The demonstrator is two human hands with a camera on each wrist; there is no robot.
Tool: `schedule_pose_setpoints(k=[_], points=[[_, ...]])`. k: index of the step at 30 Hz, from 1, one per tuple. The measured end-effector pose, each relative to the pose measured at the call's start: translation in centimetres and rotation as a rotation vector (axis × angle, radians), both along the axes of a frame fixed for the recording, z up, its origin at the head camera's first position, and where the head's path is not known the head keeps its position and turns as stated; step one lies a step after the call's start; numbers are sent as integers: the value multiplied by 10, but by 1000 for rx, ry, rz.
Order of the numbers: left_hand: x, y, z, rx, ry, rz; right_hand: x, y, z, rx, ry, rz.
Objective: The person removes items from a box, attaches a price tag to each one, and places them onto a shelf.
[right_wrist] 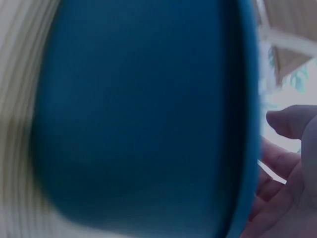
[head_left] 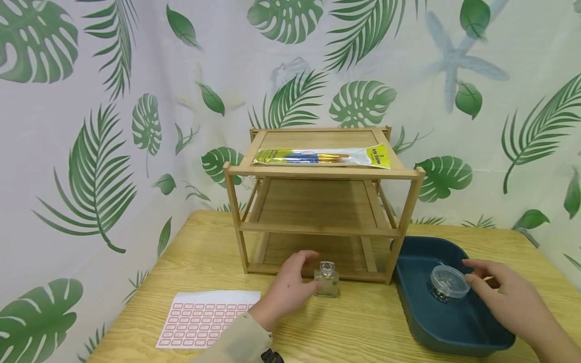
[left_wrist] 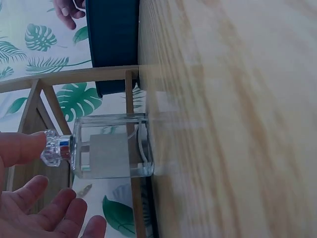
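nearest, we find the right hand (head_left: 513, 300), its grip relaxed, beside the clear round container (head_left: 450, 282) in the blue tub (head_left: 458, 322). the left hand (head_left: 289, 286), grip loose, is at the glass bottle (head_left: 330, 286) on the desk (head_left: 358, 327); contact we cannot confirm. beyond, we record a wooden rack (head_left: 322, 174) bearing packaged brushes (head_left: 317, 158).

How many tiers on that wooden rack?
3: the top tier, bearing the paintbrush packet; the middle tier below it; and the bottom tier, partly hidden behind the left hand and perfume bottle.
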State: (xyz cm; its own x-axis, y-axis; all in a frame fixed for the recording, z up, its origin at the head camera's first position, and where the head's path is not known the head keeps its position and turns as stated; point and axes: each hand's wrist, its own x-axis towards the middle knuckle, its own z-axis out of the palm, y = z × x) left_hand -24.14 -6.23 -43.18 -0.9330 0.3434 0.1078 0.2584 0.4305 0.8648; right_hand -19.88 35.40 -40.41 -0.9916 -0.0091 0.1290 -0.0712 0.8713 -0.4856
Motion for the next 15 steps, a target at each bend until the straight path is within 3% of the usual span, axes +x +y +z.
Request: schedule_pose_setpoints(k=[9, 15], points=[[11, -27, 7, -89, 6, 9, 9, -65, 7, -116, 63, 215], [18, -49, 10, -171, 52, 33, 10, -107, 13, -204, 36, 330]])
